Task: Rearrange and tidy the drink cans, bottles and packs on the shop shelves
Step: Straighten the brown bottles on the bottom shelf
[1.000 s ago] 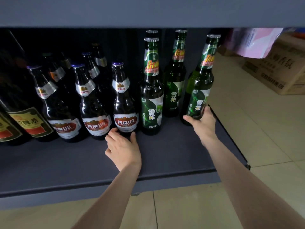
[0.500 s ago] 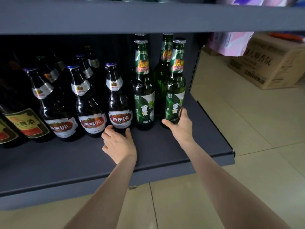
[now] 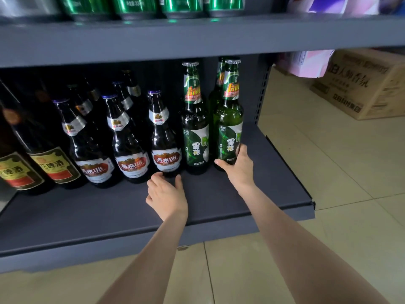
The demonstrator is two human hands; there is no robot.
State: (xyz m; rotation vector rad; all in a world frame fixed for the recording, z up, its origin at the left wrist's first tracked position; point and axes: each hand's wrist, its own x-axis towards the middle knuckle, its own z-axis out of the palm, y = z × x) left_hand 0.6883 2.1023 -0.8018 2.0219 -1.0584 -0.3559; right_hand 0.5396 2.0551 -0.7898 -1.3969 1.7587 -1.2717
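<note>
Two dark bottles with yellow and red labels point(image 3: 52, 167) stood at the far left of the lower shelf point(image 3: 109, 216). Next to them we saw three brown bottles with red and white labels in the front row, with more behind. Our left hand point(image 3: 166, 196) rested on the shelf, just in front of the third brown bottle point(image 3: 165, 139). Its fingers were loosely curled and held nothing, with the tips at the bottle's foot. Further right stood one green bottle point(image 3: 195, 130) by itself. Right beside it, our right hand point(image 3: 238, 167) held the lower part of the front green bottle point(image 3: 229, 123), thumb in front, fingers round the far side. That bottle stood up straight, with another green one behind it. Green cans point(image 3: 182, 5) sat on the shelf above. A cardboard box point(image 3: 359, 84) lay on the floor at the far right.

We thought the best way was to slide the held bottle gently until its label faced out, level with its neighbour, keeping it low so it did not tip.
</note>
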